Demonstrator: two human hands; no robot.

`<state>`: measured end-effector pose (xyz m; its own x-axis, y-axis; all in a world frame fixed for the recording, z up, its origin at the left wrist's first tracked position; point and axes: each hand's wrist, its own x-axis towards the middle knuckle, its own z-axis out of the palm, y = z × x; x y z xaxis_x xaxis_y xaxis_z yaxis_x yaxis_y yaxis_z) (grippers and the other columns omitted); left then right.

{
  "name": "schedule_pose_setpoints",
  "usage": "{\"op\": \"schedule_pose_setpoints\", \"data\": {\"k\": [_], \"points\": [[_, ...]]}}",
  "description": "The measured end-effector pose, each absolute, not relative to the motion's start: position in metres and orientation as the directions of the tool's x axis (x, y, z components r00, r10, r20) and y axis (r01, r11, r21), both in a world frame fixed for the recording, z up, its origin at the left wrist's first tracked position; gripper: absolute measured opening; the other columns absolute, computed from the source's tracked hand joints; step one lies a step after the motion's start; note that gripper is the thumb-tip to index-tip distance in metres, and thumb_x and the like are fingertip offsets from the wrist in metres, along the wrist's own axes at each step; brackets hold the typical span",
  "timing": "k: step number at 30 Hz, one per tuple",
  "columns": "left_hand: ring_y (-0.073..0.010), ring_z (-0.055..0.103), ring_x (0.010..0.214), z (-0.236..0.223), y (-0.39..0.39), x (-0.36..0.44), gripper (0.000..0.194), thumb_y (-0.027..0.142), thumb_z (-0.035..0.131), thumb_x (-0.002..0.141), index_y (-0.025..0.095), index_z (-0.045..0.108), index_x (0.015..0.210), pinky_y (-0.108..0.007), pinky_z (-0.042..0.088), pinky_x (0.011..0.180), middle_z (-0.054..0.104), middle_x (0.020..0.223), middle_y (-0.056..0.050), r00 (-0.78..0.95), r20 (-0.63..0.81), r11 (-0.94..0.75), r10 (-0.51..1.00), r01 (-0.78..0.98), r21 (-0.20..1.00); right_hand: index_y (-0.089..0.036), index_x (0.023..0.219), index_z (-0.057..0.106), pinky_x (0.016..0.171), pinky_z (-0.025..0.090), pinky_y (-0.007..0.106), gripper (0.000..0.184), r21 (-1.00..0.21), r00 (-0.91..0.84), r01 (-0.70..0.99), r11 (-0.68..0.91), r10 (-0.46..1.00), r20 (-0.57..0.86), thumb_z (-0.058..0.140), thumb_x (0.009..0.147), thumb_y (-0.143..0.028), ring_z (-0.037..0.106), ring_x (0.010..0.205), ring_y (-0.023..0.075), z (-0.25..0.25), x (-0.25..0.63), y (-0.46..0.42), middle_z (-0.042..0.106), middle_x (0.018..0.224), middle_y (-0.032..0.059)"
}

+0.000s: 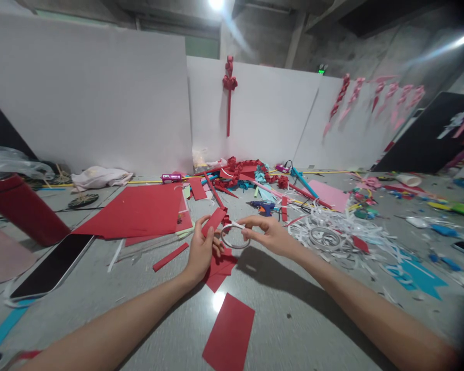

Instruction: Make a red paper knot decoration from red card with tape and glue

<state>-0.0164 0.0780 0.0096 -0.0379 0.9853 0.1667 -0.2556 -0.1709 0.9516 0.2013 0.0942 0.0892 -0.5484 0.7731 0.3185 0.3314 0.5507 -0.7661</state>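
My left hand is closed on a small folded piece of red paper, held upright between thumb and fingers. Between thumb and fingertips, my right hand pinches a thin roll of double-sided tape, a white ring held close beside the left fingers. Below the hands, several cut pieces of red paper overlap on the grey floor. Nearer to me lies a separate red paper rectangle. A narrow red strip rests left of my left hand.
Large red sheets, a phone and a red bottle are at left. Ahead lie a blue glue gun and red paper chains. White tape backing scraps cover the right. A red paper ornament hangs on the white board.
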Motion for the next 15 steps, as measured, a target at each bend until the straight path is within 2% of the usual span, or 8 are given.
{"op": "schedule_pose_setpoints", "data": {"k": [3, 7, 12, 15], "points": [[-0.0076, 0.052, 0.041, 0.004, 0.081, -0.016, 0.057, 0.053, 0.061, 0.094, 0.026, 0.036, 0.137, -0.016, 0.037, 0.039, 0.063, 0.074, 0.007, -0.035, 0.165, -0.169, 0.986, -0.236, 0.957, -0.019, 0.114, 0.076, 0.075, 0.054, 0.033, 0.037, -0.746, -0.47, 0.358, 0.561, 0.799, 0.375, 0.062, 0.097, -0.049, 0.068, 0.078, 0.0187, 0.09, 0.205, 0.098, 0.076, 0.092, 0.0071], [-0.0052, 0.04, 0.038, -0.005, 0.085, -0.015, 0.038, 0.05, 0.06, 0.095, 0.025, 0.039, 0.115, -0.016, 0.03, 0.04, 0.054, 0.065, 0.012, -0.016, 0.132, -0.133, 0.991, -0.194, 0.972, -0.021, 0.109, 0.078, 0.073, 0.054, 0.033, 0.034, -0.641, -0.431, 0.436, 0.631, 0.772, 0.468, 0.061, 0.098, -0.048, 0.069, 0.083, 0.0206, 0.093, 0.205, 0.096, 0.077, 0.103, 0.0102], [-0.0062, 0.041, 0.04, -0.006, 0.083, -0.014, 0.032, 0.053, 0.054, 0.097, 0.025, 0.04, 0.106, -0.016, 0.03, 0.041, 0.056, 0.064, 0.011, 0.024, 0.138, -0.133, 0.99, -0.147, 0.98, -0.021, 0.107, 0.077, 0.073, 0.052, 0.031, 0.029, -0.571, -0.459, 0.463, 0.678, 0.735, 0.499, 0.058, 0.1, -0.041, 0.068, 0.083, 0.0193, 0.092, 0.198, 0.091, 0.076, 0.098, 0.0088], [-0.0061, 0.043, 0.039, -0.002, 0.081, -0.013, 0.033, 0.054, 0.052, 0.097, 0.024, 0.042, 0.104, -0.017, 0.032, 0.04, 0.062, 0.068, 0.007, 0.051, 0.156, -0.149, 0.986, -0.129, 0.98, -0.021, 0.104, 0.075, 0.071, 0.052, 0.03, 0.025, -0.621, -0.452, 0.457, 0.638, 0.767, 0.456, 0.059, 0.1, -0.039, 0.065, 0.081, 0.0174, 0.088, 0.196, 0.091, 0.073, 0.099, 0.0075]]}}
